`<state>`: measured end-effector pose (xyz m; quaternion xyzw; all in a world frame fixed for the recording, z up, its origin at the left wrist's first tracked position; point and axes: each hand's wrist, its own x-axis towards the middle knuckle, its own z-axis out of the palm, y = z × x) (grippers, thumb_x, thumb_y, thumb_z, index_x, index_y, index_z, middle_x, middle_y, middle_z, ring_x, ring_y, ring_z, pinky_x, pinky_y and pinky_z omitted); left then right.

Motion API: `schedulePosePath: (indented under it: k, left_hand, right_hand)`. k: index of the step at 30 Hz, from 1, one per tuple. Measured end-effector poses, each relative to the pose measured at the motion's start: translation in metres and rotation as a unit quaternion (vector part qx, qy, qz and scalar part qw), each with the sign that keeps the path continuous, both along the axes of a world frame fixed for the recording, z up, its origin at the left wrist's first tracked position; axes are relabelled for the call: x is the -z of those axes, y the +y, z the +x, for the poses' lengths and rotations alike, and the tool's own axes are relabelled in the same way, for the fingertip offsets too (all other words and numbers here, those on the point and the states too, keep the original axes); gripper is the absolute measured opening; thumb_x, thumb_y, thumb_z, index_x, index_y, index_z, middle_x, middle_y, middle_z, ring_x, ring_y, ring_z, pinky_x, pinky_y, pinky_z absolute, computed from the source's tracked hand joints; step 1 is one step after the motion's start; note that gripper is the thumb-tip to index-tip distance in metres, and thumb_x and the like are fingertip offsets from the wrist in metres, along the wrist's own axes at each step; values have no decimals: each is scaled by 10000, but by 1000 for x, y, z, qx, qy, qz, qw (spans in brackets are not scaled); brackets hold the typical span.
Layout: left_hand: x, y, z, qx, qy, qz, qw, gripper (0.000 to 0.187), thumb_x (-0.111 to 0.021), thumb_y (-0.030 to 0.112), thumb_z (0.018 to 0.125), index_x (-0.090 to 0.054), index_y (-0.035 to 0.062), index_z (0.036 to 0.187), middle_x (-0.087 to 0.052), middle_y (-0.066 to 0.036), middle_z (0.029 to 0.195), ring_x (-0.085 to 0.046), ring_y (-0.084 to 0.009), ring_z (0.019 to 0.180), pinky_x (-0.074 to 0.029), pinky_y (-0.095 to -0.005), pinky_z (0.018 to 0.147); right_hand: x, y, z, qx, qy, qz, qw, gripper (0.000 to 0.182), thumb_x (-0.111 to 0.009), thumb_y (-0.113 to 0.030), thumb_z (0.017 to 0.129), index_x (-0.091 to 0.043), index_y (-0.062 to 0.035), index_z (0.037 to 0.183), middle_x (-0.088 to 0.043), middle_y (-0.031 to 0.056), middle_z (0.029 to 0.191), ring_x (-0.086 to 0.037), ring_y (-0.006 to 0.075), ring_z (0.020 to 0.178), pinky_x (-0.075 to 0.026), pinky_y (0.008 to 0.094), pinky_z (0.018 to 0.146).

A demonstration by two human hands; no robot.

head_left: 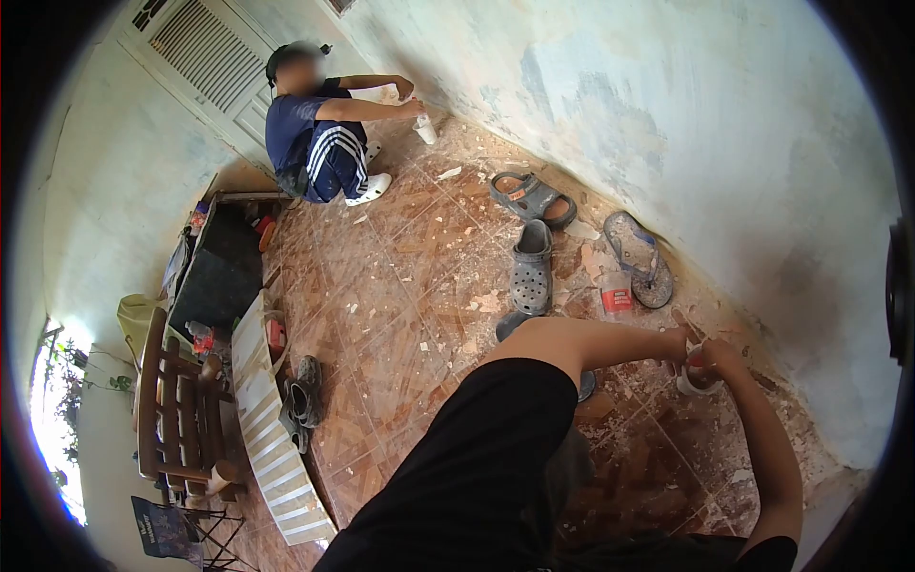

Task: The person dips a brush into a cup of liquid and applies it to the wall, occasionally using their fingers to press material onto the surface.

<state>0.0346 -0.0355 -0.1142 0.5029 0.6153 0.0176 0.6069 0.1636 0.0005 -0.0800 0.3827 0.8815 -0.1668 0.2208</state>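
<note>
Down at the right, beside the base of the wall, my left hand (678,349) and my right hand (721,362) are close together. My right hand is closed round a small whitish container (694,384) with a reddish part near its top. My left hand is at the container's left side with its fingers bent. What it holds is too small to make out. A clear bottle with a red label (616,294) stands on the floor a little farther off, next to a flip-flop (640,257).
Another person (315,129) squats by the far wall, holding a white cup (425,130). Grey clogs (531,270) and a grey sandal (534,198) lie on the debris-strewn tiled floor (381,286). At left are a wooden chair (181,410), a white slatted panel (272,429) and dark shoes (305,393).
</note>
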Motion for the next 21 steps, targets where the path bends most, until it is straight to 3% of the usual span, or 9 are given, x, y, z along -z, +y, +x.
schedulePosePath:
  k: [3,5,21]
  left_hand:
    - [-1,-1,2,-57,-25,-26,998,529,-502,22,748,-271,215,1184,-582,-203,808,-588,-316,732,-448,-453,706]
    - [-2,0,1,-62,-25,-29,997,527,-493,3,746,-277,211,1179,-579,-203,820,-584,-321,745,-443,-457,714]
    - [-4,-1,1,-58,-20,-15,998,503,-515,33,736,-297,206,1156,-583,-205,791,-591,-306,727,-456,-438,694]
  right_hand:
    - [-7,-1,0,6,1,-1,1000,242,-650,-232,540,-632,-116,752,-589,140,752,-575,257,730,-454,333,681]
    - [-8,0,0,19,27,-56,998,408,-689,-279,518,-578,13,781,-570,190,811,-557,291,792,-443,343,714]
    - [18,8,5,-2,31,-14,999,410,-693,-287,499,-586,-10,782,-568,188,811,-549,298,798,-438,351,715]
